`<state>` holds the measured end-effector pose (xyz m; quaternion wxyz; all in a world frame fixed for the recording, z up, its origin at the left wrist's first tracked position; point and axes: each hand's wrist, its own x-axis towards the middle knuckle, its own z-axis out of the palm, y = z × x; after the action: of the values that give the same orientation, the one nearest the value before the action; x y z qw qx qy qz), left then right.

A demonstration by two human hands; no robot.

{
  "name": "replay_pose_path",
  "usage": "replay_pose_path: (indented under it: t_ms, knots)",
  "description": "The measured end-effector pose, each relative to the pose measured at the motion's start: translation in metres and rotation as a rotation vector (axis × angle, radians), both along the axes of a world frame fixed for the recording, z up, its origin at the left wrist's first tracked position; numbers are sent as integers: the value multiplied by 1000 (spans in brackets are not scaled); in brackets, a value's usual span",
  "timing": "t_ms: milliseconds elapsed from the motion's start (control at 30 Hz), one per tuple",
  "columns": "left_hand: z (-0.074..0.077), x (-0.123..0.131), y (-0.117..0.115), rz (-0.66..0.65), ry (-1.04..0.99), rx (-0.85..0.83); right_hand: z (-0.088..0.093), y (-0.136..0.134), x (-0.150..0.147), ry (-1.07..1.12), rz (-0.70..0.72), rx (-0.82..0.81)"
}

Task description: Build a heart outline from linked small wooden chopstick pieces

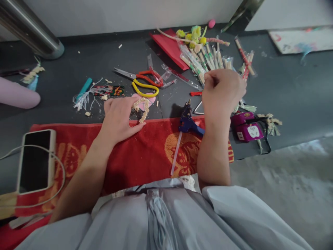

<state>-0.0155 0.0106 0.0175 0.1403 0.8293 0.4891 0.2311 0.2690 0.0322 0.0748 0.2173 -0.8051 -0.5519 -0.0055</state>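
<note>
Left hand grips a curved, beaded-looking piece.

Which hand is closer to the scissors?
The left hand. It is just on the near side of the scissors, by the yellow handle. The right hand is farther off, to their right, by the sticks.

Cream knobbly piece, bent hook-like, in the left hand
</note>
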Motion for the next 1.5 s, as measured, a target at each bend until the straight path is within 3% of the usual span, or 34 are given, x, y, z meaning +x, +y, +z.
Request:
replay_pose_path:
  t_ms: [100,267,367,533,667,767,1167,1500]
  knots:
    - [7,3,-1,71,-32,-88,-3,3,-7,29,104,-6]
    - [14,3,1,352,-134,-71,-15,6,-17,93,291,5]
    - [15,3,0,398,-96,-62,-25,10,-25,90,380,2]
    - [9,8,-1,348,-141,-88,-31,32,-30,52,451,-69]
    - [4,12,-3,234,-286,-215,-27,53,-26,-1,429,-139]
    - [1,16,-5,151,-266,-236,-25,57,-24,-34,442,-157]
    - [-7,42,-5,-53,55,-214,-23,26,-34,40,518,-112]
    - [-7,48,5,-66,127,-227,-21,9,-34,57,501,-161]
